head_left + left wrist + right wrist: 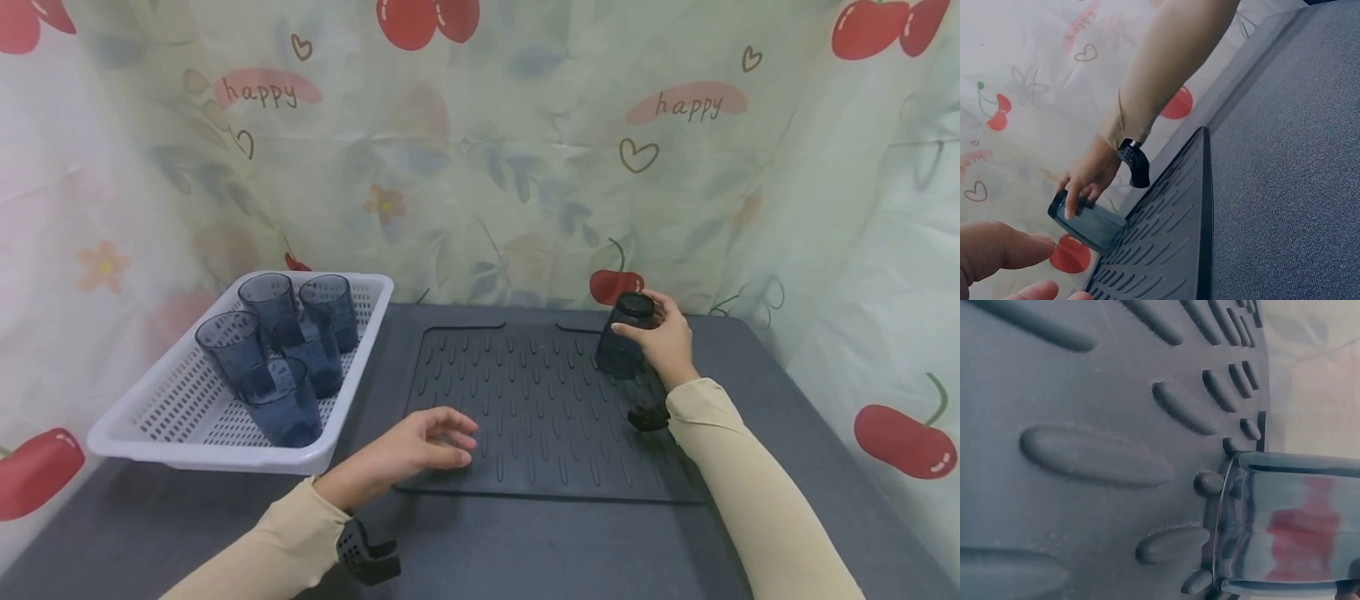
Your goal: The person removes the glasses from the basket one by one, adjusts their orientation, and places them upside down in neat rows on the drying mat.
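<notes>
My right hand (663, 337) grips a dark blue tinted glass (622, 346) near its base, at the back right of the black ridged drying mat (517, 417). The glass is upside down and slightly tilted. In the right wrist view the rim of this glass (1291, 525) meets the mat among its raised ridges. My left hand (420, 450) is held over the mat's front left part, fingers loosely bent, holding nothing. The left wrist view shows the left thumb (1007, 253) close up, with the right hand (1094, 172) on the glass beyond.
A white perforated basket (360, 367) stands on the left of the dark grey table (517, 542), holding several blue tinted glasses (281, 404), mouths upward. A printed curtain (480, 208) hangs behind the table and along both sides.
</notes>
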Demonstrator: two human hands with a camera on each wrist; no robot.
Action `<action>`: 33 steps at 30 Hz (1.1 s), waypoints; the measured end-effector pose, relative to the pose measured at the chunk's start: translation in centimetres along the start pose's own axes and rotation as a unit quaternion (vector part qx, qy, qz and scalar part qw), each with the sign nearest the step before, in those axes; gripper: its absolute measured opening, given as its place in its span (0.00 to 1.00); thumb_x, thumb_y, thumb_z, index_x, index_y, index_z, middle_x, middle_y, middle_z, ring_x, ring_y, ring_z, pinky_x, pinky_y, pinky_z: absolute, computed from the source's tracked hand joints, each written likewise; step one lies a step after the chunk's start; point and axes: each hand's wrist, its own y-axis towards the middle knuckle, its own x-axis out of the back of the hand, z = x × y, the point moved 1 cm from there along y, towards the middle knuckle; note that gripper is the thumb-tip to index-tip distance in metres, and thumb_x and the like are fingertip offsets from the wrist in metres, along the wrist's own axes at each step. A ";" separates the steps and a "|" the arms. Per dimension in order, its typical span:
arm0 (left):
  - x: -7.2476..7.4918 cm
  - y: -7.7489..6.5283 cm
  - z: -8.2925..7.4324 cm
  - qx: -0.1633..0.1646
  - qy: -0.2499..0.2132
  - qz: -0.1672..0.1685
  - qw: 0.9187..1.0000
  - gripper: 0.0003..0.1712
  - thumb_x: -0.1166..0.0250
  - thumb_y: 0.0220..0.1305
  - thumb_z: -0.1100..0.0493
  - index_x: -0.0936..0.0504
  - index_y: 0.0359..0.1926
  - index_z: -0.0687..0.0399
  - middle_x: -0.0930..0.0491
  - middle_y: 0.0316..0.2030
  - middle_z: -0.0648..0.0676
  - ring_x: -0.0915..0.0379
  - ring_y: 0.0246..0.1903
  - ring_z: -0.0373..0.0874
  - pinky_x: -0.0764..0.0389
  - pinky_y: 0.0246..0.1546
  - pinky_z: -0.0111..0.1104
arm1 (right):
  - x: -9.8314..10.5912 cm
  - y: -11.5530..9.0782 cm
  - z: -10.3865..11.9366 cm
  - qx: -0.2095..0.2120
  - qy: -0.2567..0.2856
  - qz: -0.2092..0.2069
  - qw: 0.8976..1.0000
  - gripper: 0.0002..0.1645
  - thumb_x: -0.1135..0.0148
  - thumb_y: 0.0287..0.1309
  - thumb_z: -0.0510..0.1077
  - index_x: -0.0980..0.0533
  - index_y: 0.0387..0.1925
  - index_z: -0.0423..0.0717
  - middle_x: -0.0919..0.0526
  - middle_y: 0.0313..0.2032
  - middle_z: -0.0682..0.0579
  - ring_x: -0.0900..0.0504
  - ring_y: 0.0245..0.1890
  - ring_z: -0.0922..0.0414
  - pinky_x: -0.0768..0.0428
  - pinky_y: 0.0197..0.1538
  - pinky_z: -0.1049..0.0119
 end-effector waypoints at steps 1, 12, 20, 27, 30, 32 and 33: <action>0.0 0.0 0.0 0.001 0.001 -0.001 1.000 0.26 0.36 0.63 0.60 0.29 0.60 0.65 0.23 0.52 0.64 0.23 0.49 0.46 0.21 0.51 0.41 | 0.0 0.0 -0.1 0.000 0.003 0.002 1.000 0.49 0.25 0.49 0.47 0.40 0.70 0.51 0.31 0.66 0.42 0.30 0.64 0.44 0.29 0.63 0.47; -0.1 0.0 -0.4 0.003 0.011 -0.003 1.000 0.27 0.36 0.63 0.59 0.29 0.60 0.64 0.22 0.52 0.62 0.23 0.49 0.46 0.22 0.51 0.41 | 0.2 -0.1 -0.7 -0.006 0.049 0.026 0.998 0.52 0.25 0.49 0.44 0.43 0.71 0.51 0.33 0.66 0.41 0.31 0.64 0.44 0.29 0.62 0.47; -0.1 0.1 -0.5 0.005 0.008 -0.002 1.000 0.28 0.35 0.63 0.57 0.30 0.61 0.64 0.23 0.53 0.62 0.24 0.50 0.47 0.22 0.51 0.42 | 0.2 -0.1 -0.7 -0.011 0.065 0.034 0.997 0.53 0.25 0.49 0.45 0.45 0.72 0.50 0.34 0.66 0.41 0.32 0.65 0.44 0.29 0.62 0.46; -0.2 0.1 -0.6 0.009 0.004 0.002 1.000 0.28 0.35 0.63 0.57 0.30 0.61 0.64 0.22 0.53 0.61 0.24 0.50 0.47 0.21 0.51 0.42 | 0.2 0.1 -0.7 -0.010 0.072 0.036 0.997 0.53 0.25 0.49 0.43 0.46 0.72 0.50 0.34 0.65 0.40 0.31 0.64 0.45 0.28 0.62 0.46; -0.1 0.0 -0.7 0.005 0.004 -0.001 1.000 0.28 0.35 0.63 0.56 0.29 0.61 0.64 0.22 0.53 0.62 0.24 0.50 0.47 0.21 0.51 0.42 | 0.2 0.0 -0.8 -0.007 0.074 0.036 0.997 0.53 0.25 0.49 0.43 0.46 0.72 0.49 0.34 0.65 0.40 0.32 0.65 0.45 0.28 0.62 0.46; -0.1 -0.1 -0.8 0.000 0.009 -0.004 1.000 0.28 0.35 0.63 0.57 0.29 0.60 0.64 0.22 0.53 0.62 0.24 0.50 0.47 0.22 0.52 0.42 | 0.2 0.0 -0.8 -0.007 0.076 0.037 0.996 0.53 0.26 0.49 0.43 0.46 0.71 0.50 0.34 0.65 0.40 0.32 0.65 0.45 0.28 0.62 0.46; 0.0 -0.2 -0.8 -0.003 0.010 -0.005 1.000 0.28 0.35 0.63 0.57 0.29 0.60 0.64 0.22 0.53 0.62 0.24 0.51 0.48 0.22 0.52 0.42 | 0.2 -0.1 -0.8 -0.007 0.077 0.037 0.996 0.53 0.26 0.49 0.43 0.46 0.71 0.50 0.34 0.65 0.40 0.32 0.64 0.44 0.28 0.62 0.46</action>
